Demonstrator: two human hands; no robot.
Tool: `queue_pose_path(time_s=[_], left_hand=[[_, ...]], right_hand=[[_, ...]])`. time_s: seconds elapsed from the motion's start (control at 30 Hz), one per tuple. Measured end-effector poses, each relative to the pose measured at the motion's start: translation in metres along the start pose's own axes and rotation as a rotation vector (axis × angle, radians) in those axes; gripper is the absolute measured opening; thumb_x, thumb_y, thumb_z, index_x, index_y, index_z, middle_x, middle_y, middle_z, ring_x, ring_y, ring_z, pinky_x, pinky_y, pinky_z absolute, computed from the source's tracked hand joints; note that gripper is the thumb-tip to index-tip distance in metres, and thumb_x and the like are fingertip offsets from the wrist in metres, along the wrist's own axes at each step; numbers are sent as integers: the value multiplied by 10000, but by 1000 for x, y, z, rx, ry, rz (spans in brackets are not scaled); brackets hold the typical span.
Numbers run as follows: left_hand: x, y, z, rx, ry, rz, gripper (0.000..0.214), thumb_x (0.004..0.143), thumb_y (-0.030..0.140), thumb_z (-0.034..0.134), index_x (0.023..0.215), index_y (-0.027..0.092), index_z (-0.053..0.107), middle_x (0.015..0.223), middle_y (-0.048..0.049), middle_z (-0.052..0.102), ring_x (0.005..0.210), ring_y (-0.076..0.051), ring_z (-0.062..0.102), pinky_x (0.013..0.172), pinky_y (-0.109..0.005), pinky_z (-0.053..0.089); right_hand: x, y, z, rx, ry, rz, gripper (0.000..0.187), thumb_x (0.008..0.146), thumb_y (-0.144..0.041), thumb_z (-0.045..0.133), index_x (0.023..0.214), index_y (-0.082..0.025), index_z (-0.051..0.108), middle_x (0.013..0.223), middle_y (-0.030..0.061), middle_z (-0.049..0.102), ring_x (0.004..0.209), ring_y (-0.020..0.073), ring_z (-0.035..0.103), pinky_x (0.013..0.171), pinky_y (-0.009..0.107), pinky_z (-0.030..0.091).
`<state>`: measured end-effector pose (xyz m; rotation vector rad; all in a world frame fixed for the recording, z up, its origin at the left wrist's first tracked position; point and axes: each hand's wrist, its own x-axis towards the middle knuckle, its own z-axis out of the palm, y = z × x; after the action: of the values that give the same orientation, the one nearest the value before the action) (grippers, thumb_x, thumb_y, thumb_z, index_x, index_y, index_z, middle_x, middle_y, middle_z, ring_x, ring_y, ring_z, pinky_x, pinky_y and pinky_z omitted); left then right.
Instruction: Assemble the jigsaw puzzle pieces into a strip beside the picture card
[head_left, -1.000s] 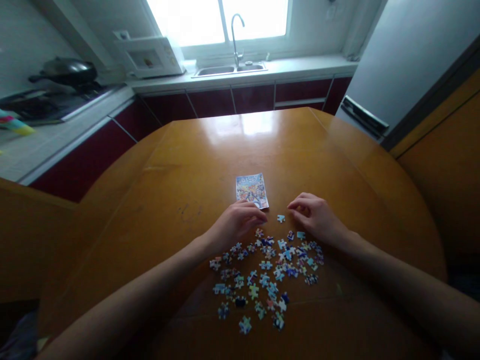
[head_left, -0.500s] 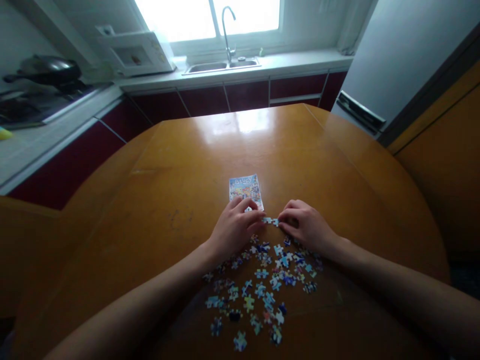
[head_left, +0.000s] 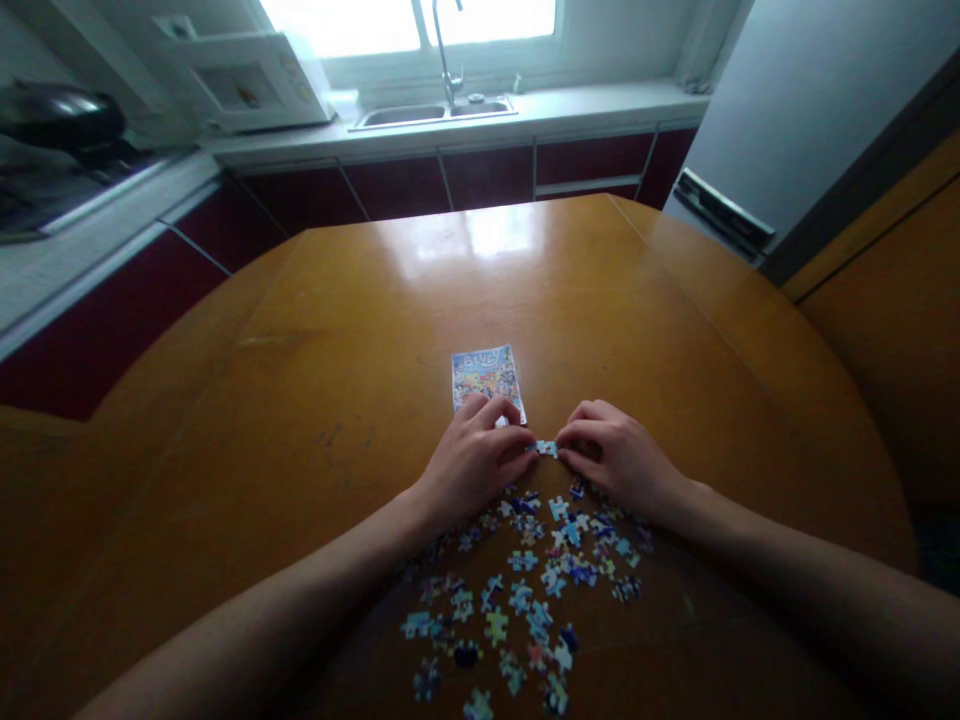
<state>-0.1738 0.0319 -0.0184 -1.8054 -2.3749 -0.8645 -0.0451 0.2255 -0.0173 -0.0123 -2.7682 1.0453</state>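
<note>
Light blue puzzle pieces [head_left: 547,448] lie between my two hands, edge against edge. My left hand [head_left: 480,450] pinches the left end of them between thumb and fingers. On the right end, the thumb and forefinger of my right hand [head_left: 615,450] are closed. Behind my left hand lies a small printed picture sheet [head_left: 486,375], its lower part hidden by my fingers. Nearer to me, many loose puzzle pieces [head_left: 525,560] are scattered between my forearms, in blue, white, yellow and dark colours.
The wooden table [head_left: 360,330] is large with rounded sides. Past its far edge stands a counter with a sink [head_left: 405,115], a faucet [head_left: 446,60] and a microwave [head_left: 247,85]. A wok [head_left: 64,115] sits on the stove at left; a refrigerator [head_left: 810,110] is at right.
The gap between the pieces in my hands has closed; my hands have come slightly nearer each other. The whole view has shifted a little.
</note>
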Motion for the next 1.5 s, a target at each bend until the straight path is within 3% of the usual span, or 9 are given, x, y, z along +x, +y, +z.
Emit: queue_pose_path(time_s=[0.43, 0.7, 0.87, 1.23, 1.5], left_hand=[[-2, 1, 0, -13, 20, 27, 120, 886, 294, 712, 994, 265, 758, 984, -49, 640, 935, -217, 513, 866, -386, 467], [-1, 1, 0, -101, -88, 106, 205, 994, 247, 549, 1077, 282, 733, 1053, -18, 734, 920, -186, 567, 867, -371, 495], [-2, -2, 1, -67, -84, 129, 205, 1000, 229, 539, 1029, 265, 739, 970, -23, 729, 887, -182, 553, 836, -360, 490], [-1, 1, 0, -15, -115, 140, 211, 1006, 213, 525, 1043, 251, 730, 986, -34, 692, 904, -184, 534, 847, -356, 490], [2, 4, -7, 63, -153, 223, 218, 1028, 220, 492, 1071, 207, 706, 976, -50, 687, 905, -189, 535, 833, -343, 502]], right_hand=[[0, 0, 1, 10, 1, -1, 53, 868, -190, 670, 854, -227, 706, 900, 41, 654, 870, 195, 580, 760, 337, 475], [0, 4, 3, 7, -1, -7, 51, 865, -194, 674, 854, -229, 709, 894, 38, 652, 862, 192, 581, 761, 339, 474], [0, 2, 2, 18, -3, -2, 51, 861, -193, 680, 838, -230, 707, 888, 39, 658, 861, 194, 581, 755, 337, 475], [0, 2, 1, 17, -4, -14, 63, 869, -197, 671, 845, -233, 717, 896, 41, 659, 860, 194, 581, 752, 343, 478], [0, 3, 1, -9, -1, -41, 74, 879, -196, 663, 844, -227, 721, 891, 43, 659, 872, 194, 577, 761, 337, 480]])
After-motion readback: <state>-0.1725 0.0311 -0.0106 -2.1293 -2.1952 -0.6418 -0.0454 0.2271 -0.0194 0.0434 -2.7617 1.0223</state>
